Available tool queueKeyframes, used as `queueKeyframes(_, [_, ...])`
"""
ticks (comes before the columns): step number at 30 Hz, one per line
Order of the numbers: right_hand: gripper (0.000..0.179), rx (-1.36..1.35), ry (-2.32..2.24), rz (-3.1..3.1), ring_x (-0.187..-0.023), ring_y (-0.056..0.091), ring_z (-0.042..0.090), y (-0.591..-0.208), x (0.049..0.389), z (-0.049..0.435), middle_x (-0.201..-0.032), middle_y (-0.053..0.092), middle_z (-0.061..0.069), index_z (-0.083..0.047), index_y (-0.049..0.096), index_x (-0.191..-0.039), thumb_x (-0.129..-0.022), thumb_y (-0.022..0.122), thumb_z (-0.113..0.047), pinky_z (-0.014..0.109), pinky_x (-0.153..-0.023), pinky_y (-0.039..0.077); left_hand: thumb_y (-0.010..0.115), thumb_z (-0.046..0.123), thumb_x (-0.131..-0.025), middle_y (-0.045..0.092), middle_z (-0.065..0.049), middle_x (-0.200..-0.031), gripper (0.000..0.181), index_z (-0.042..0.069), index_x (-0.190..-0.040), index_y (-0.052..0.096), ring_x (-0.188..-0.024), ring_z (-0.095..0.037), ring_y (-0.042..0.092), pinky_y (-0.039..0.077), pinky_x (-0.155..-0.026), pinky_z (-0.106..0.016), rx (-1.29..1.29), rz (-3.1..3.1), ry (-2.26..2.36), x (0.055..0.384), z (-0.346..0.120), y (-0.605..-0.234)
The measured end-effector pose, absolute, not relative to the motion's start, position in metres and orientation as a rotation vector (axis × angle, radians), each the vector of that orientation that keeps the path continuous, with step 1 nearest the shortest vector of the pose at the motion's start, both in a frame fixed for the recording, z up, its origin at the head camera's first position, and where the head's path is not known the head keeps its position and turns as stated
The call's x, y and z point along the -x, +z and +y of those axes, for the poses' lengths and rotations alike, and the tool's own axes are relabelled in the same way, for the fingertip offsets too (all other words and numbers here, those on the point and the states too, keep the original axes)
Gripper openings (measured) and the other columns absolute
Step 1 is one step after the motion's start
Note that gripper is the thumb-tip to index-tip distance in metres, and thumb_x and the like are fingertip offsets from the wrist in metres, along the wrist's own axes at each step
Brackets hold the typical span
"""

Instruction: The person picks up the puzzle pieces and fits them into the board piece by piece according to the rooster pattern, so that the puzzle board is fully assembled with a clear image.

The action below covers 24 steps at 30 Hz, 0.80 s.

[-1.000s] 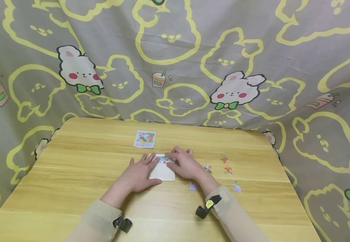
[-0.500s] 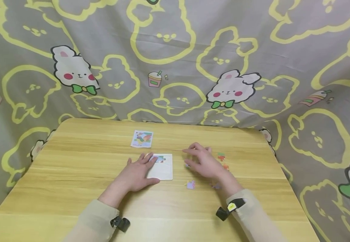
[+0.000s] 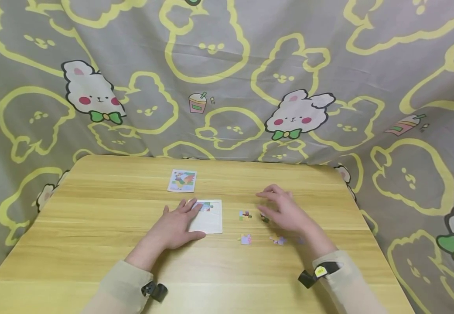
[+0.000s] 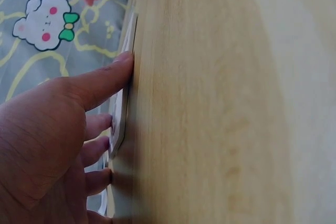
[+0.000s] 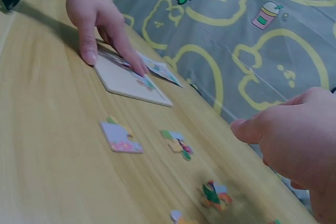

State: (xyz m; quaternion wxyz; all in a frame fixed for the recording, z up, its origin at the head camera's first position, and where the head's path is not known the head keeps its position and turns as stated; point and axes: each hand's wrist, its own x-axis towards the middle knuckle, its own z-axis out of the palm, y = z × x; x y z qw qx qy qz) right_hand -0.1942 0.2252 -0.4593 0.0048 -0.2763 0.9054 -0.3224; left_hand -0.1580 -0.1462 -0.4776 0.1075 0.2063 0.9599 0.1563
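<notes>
My left hand (image 3: 179,223) lies over the left side of a white square puzzle tray (image 3: 211,224), fingers spread on it. Its thumb (image 4: 107,80) touches the tray's near edge. Joined puzzle pieces (image 3: 207,206) fill part of the tray's top row, partly covered by the fingers. Off to the right, my right hand (image 3: 283,210) hovers over the loose pieces, fingers loosely bent and nothing seen between them. A dark green and orange puzzle piece (image 5: 214,194) lies below it on the table. Left of that are a multicoloured puzzle piece (image 5: 177,144) and a lilac puzzle piece (image 5: 121,137).
A picture card (image 3: 182,181) of a colourful bird lies beyond the tray. More loose pieces, such as a purple puzzle piece (image 3: 278,240), sit near the right forearm. A patterned curtain (image 3: 219,87) hangs behind the wooden table (image 3: 105,196).
My right hand has left the tray and moved right, over the loose pieces, uncovering the tray's right side and its joined pieces. My left hand stays on the tray.
</notes>
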Motion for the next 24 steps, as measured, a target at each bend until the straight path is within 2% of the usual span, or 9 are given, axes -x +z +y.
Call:
queueKeyframes(4, [0.042,0.862,-1.02,2.845,-0.117,0.06,0.036,-0.46,0.193,0.237,-0.131,0.058,0.006,-0.003,0.067,-0.14,-0.103,0.073,-0.022,0.052,-0.098,0.033,0.07,0.063,-0.095,0.027,-0.012,-0.173,0.093,0.011,-0.165,0.038,-0.157,-0.043,0.023,0.018,-0.113,-0.082,-0.606,2.827,0.462,0.158,-0.146,-0.478])
queueKeyframes(9, [0.042,0.809,-1.024,2.864,-0.112,0.058,0.036,-0.463,0.192,0.251,-0.129,0.058,0.005,-0.003,0.067,-0.14,-0.102,0.073,-0.02,0.048,-0.094,0.042,0.071,0.063,-0.094,0.027,-0.011,-0.172,0.093,0.011,-0.165,0.039,-0.157,-0.042,0.024,0.018,-0.112,-0.083,-0.603,2.827,0.461,0.158,-0.146,-0.479])
queueKeyframes(15, [0.039,0.805,-1.008,2.918,-0.1,0.063,0.033,-0.467,0.192,0.265,-0.126,0.062,0.008,-0.001,0.069,-0.136,-0.1,0.075,-0.016,0.048,-0.092,0.031,0.07,0.063,-0.094,0.027,-0.011,-0.173,0.094,0.011,-0.165,0.039,-0.157,-0.042,0.023,0.018,-0.112,-0.083,-0.602,2.826,0.459,0.159,-0.146,-0.48])
queueKeyframes(18, [0.04,0.778,-1.005,2.928,-0.103,0.065,0.031,-0.469,0.193,0.271,-0.126,0.062,0.008,-0.001,0.069,-0.136,-0.099,0.076,-0.015,0.049,-0.094,0.029,0.07,0.064,-0.094,0.026,-0.011,-0.173,0.094,0.011,-0.165,0.038,-0.157,-0.042,0.023,0.018,-0.113,-0.083,-0.601,2.825,0.46,0.159,-0.146,-0.48])
queueKeyframes(24, [0.042,0.738,-1.001,2.928,-0.107,0.064,0.035,-0.475,0.196,0.282,-0.124,0.063,0.015,0.002,0.067,-0.135,-0.097,0.078,-0.012,0.056,-0.098,0.027,0.069,0.064,-0.094,0.026,-0.011,-0.173,0.094,0.011,-0.166,0.038,-0.157,-0.042,0.023,0.018,-0.113,-0.083,-0.603,2.829,0.463,0.159,-0.147,-0.48])
